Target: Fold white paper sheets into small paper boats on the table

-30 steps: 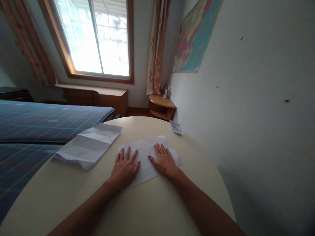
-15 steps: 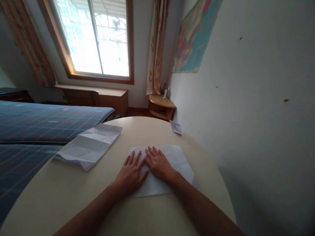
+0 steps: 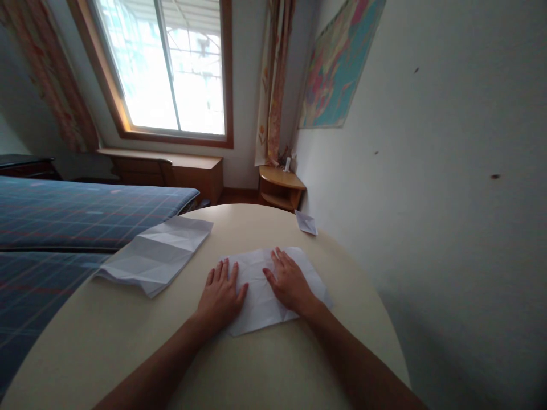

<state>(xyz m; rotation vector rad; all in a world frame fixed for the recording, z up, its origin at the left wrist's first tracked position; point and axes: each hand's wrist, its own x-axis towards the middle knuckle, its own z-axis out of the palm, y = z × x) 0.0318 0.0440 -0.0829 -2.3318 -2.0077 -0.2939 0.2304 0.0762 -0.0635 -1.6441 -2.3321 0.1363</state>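
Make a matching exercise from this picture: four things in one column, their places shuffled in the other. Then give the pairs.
Things
1. left hand
2. small folded paper
3. creased sheet
4. map

Places
A. on the wall
B. flat at the white sheet's left edge
C. at the table's far edge, near the wall
D. on the table's left edge, beside the bed

Pairs: 1-B, 2-C, 3-D, 4-A

A white sheet of paper point(image 3: 256, 287) lies flat on the cream worktop point(image 3: 256, 370), wrinkled (faint fold lines cross it), turned slightly askew, its near corner pointing left of centre.
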